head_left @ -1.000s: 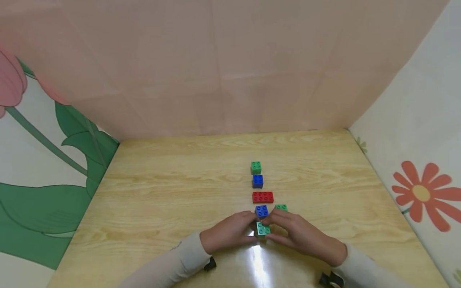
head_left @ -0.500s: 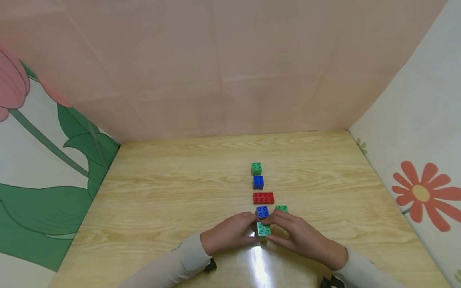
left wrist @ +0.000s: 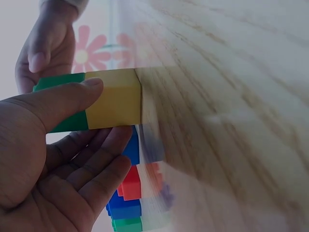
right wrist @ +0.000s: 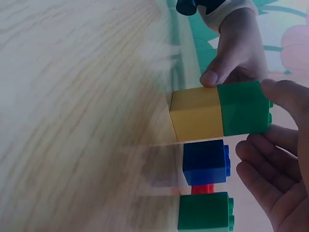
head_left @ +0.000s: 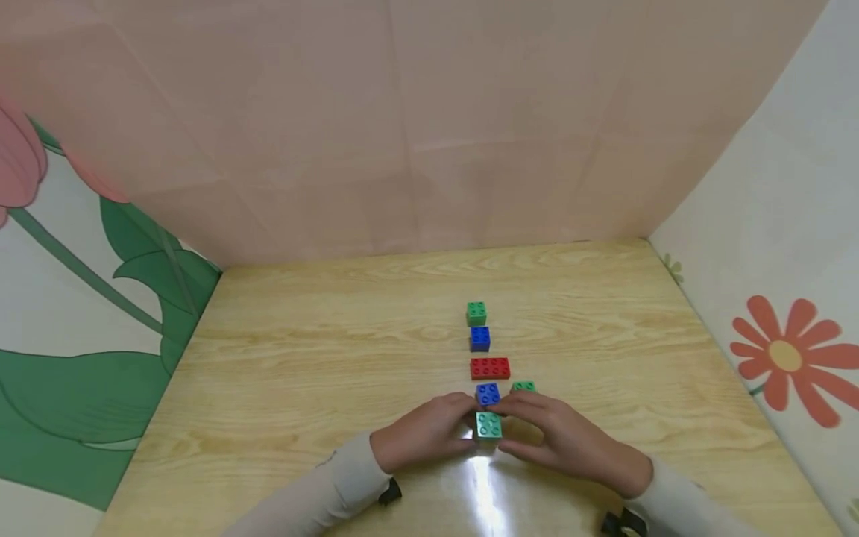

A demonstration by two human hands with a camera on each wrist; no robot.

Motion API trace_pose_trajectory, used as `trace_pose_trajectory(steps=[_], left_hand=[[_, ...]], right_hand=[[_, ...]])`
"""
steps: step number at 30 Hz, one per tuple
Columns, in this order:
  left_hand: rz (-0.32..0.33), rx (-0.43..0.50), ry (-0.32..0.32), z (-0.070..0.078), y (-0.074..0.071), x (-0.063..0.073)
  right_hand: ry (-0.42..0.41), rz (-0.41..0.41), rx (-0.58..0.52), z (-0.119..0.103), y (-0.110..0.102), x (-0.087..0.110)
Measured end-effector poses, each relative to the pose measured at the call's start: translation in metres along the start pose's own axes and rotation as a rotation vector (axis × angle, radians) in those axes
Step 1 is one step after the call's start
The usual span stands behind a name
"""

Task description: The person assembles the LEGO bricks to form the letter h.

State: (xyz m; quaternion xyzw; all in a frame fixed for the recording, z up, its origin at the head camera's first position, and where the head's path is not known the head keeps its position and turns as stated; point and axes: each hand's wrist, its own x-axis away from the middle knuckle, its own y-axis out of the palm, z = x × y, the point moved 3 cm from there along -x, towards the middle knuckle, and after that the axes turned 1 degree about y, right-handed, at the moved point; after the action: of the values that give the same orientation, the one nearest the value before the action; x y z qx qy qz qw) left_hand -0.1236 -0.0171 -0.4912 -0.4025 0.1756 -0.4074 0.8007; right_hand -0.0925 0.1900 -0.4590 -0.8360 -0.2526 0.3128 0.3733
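A green square toy brick (head_left: 488,426) sits on top of a yellow toy brick (right wrist: 197,113), and the pair stands upright on the table. With its thumb (left wrist: 91,89) on one side and fingers on the other, my left hand (head_left: 429,429) holds the yellow brick low down. My right hand (head_left: 564,440) has thumb and index fingertip at opposite sides of the green brick, near its studded top. Its other fingers (right wrist: 260,169) are loosely bent, apart from the bricks. Just behind the pair lies a blue square brick (head_left: 488,394).
Beyond it a long red brick (head_left: 490,368), another blue brick (head_left: 479,338) and a green brick (head_left: 476,312) form a line away from me. One more green brick (head_left: 523,386) stands beside the near blue one, partly covered by my right hand.
My right fingertip has slid off the green brick's top corner, so its whole studded top now shows. The brick sits slightly straighter. My left hand stays in place.
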Motion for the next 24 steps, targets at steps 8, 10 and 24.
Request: trace_pose_trajectory(steps=[8, 10, 24], left_hand=[[0.042, -0.025, -0.016, -0.002, -0.005, 0.004], [0.050, -0.021, -0.019, -0.003, -0.006, 0.006], [0.087, -0.048, -0.080, -0.018, -0.018, 0.018]], right_hand=[[0.027, 0.025, 0.029, 0.007, -0.010, 0.002], [0.040, 0.033, 0.029, 0.010, -0.012, 0.002], [0.143, 0.101, 0.099, 0.026, -0.018, 0.004]])
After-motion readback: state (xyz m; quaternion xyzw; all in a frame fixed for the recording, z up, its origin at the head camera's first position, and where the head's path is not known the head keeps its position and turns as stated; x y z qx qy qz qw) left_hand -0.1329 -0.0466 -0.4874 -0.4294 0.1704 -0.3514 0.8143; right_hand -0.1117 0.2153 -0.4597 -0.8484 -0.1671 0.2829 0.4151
